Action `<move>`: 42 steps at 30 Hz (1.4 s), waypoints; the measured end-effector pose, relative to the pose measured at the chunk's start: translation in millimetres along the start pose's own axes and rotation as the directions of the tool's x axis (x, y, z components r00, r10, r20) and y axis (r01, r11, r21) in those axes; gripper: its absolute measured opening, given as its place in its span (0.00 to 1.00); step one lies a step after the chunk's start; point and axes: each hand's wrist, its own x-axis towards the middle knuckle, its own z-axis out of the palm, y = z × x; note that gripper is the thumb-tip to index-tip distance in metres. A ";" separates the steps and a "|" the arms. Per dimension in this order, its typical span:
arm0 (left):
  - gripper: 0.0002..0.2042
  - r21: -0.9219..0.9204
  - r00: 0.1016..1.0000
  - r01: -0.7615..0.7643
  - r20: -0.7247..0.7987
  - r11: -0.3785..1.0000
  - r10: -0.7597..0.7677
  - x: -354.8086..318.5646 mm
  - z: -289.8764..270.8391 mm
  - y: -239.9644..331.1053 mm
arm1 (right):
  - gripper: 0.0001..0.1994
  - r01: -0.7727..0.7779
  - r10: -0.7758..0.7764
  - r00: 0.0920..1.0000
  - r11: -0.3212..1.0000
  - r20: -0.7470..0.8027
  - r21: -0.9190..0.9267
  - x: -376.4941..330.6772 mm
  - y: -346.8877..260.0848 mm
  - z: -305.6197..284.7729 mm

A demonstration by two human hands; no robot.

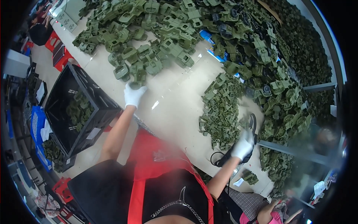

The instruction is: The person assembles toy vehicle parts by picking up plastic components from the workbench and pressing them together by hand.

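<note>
left gloved hand: the near end of an olive-green toy vehicle body is held in a narrow grip, at the near edge of the heap on the table. long axis is pointed away from the hand; which end is the front cannot be told. light, stiff plastic is judged, perhaps slippery; best taken by both side walls. right gloved hand: a black corded object is overlapped; grip blurred, closure cannot be told.

The pale tabletop (rather glossy) carries green vehicle-shaped parts and heaped smaller green pieces.
</note>
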 end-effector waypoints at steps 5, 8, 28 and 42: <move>0.40 -0.418 0.948 0.067 0.309 0.906 0.072 -80.0 -22.0 33.4 | 0.29 -0.062 -0.221 0.571 0.948 0.791 0.311 -77.5 -111.2 101.7; 0.23 -0.516 0.856 -0.130 0.372 0.847 0.358 -115.2 -23.9 37.3 | 0.35 0.167 -0.469 0.467 0.879 0.749 0.447 -118.0 -152.3 119.7; 0.42 -0.321 0.267 0.751 0.947 0.577 0.179 -73.1 -47.3 0.9 | 0.27 -0.391 -0.222 0.200 0.875 0.954 0.286 -136.6 -59.8 164.8; 0.29 -0.299 0.258 0.832 0.954 0.468 0.151 -90.8 -31.4 43.4 | 0.14 0.298 -0.003 0.878 0.786 0.478 -0.542 90.4 -36.5 173.9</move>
